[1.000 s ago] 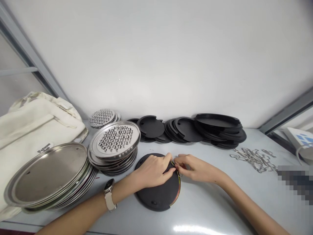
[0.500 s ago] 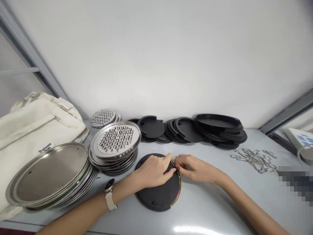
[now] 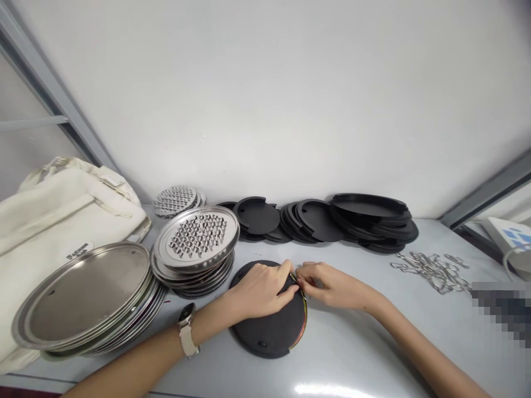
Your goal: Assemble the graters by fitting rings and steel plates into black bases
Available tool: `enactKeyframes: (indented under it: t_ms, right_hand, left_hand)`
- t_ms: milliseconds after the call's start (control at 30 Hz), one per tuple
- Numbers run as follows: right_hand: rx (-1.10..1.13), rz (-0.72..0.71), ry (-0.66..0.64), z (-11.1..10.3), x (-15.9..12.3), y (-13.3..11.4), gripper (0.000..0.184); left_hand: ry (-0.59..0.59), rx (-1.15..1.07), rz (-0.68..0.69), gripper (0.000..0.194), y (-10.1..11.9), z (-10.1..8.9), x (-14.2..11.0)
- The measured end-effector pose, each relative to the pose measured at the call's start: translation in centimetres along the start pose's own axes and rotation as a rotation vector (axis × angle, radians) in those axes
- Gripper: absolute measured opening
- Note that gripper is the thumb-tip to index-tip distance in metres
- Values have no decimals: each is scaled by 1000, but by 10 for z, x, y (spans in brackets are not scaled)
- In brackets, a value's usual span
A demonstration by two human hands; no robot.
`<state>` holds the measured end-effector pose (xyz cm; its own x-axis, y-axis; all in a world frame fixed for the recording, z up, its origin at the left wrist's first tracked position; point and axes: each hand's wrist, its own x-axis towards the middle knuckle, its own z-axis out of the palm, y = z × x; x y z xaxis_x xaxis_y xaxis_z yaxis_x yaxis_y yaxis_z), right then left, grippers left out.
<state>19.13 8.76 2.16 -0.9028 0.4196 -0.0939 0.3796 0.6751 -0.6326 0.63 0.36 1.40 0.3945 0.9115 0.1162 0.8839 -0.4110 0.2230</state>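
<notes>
A round black disc (image 3: pixel 271 329) lies flat on the grey table in front of me, with coloured wires along its right rim. My left hand (image 3: pixel 259 290) rests on the disc's upper part, thumb and forefinger pinched at its top right edge. My right hand (image 3: pixel 327 284) meets it there, fingers closed in a pinch on a small metal clip (image 3: pixel 299 283) at the rim. I wear a watch (image 3: pixel 186 329) on the left wrist.
Stacked plain steel plates (image 3: pixel 87 298) and perforated steel plates (image 3: pixel 194 243) sit at left, beside a cream cloth bag (image 3: pixel 53 204). Black discs (image 3: pixel 323 221) line the back wall. A heap of metal clips (image 3: pixel 433 268) lies at right.
</notes>
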Motion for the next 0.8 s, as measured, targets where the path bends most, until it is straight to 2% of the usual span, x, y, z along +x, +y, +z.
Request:
enactKeyframes:
  t_ms: [800]
  right_hand:
    - [54,14,15,3,2,5,20]
  left_hand:
    - [-9,16,2,20,2,-2,0]
